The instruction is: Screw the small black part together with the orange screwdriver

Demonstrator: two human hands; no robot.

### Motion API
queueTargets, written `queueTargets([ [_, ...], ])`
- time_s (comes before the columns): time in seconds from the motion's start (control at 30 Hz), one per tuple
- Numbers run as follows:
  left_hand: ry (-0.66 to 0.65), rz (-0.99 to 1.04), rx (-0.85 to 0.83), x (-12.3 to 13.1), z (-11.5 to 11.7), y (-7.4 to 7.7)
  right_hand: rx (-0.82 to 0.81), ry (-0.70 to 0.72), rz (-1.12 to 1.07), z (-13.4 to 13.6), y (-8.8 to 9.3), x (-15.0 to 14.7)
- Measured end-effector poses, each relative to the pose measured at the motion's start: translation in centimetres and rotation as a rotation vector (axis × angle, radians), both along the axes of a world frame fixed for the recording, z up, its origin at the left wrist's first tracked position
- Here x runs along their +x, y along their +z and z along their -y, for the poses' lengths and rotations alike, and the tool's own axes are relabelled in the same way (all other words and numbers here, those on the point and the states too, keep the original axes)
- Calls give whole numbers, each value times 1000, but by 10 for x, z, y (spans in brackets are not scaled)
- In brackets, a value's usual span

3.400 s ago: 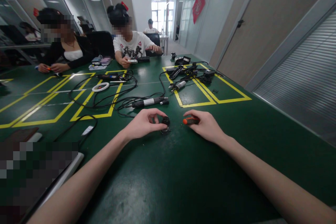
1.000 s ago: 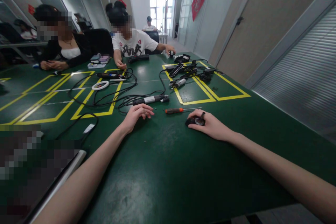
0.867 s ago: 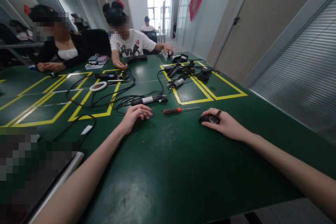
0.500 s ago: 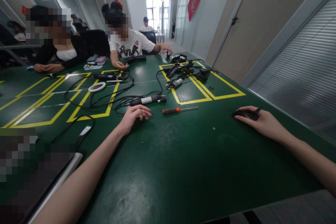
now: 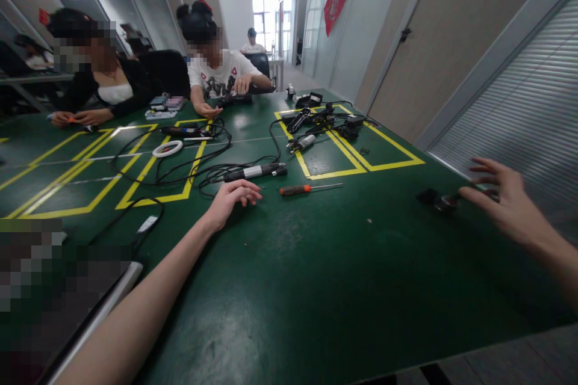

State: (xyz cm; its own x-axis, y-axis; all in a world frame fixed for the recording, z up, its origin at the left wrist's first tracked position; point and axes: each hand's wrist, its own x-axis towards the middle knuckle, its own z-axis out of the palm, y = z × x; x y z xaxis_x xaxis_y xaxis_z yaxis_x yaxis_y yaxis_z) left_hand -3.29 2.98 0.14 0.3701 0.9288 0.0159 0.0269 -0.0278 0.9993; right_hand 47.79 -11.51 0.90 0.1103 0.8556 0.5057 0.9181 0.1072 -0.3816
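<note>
My left hand [image 5: 233, 200] rests on the green table with its fingers loosely bent and apart, holding nothing. Just beyond it lies a grey and black electric screwdriver [image 5: 255, 172] with a cable. To its right is a screwdriver [image 5: 295, 190] with an orange and black handle, its shaft pointing right. My right hand [image 5: 501, 198] hovers at the table's right edge, fingers spread. A small dark object with a round metallic part [image 5: 445, 204] sits on the table just left of my right fingertips; its kind is unclear.
Black cables and adapters [image 5: 311, 121] lie within yellow tape outlines. A white ring [image 5: 167, 148] and more cable lie left. Two co-workers sit across the table, one in a white T-shirt [image 5: 226, 72]. A pale-edged, blurred-out device [image 5: 130, 280] is beside my left forearm.
My right hand has let go of the dark object and moved right and up, its fingers opening. My left hand stays put. The co-worker in white has drawn one hand back.
</note>
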Motion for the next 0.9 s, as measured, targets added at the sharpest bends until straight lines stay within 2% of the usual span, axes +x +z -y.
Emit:
queueTargets([
  [0.07,-1,-2,5,0,0,1,106,-105,-38,2,16,-35],
  [0.1,-3,-2,6,0,0,1,129,-80,-34,1,22,-59],
  [0.13,-5,-3,4,0,0,1,139,16,-18,-1,27,-87],
  [0.17,-6,-5,2,1,0,1,128,190,-11,-4,29,-116],
  [0.23,-4,-5,-3,1,0,1,-9,507,-11,-12,28,-176],
  [0.3,0,-3,-2,1,1,1,-128,706,52,-22,23,-232],
  [0.4,1,-1,6,2,1,1,-243,778,250,-39,15,-302],
  [0.5,-1,-5,21,1,2,2,-325,774,457,-56,10,-348],
  [0.6,-1,-19,38,1,2,1,-347,806,581,-69,6,-365],
  [0.7,1,-35,37,2,2,1,-341,849,648,-75,4,-359],
  [0.8,-3,-47,31,2,1,2,-376,837,692,-74,8,-334],
  [0.9,-7,-52,34,2,1,3,-472,685,709,-66,15,-291],
])
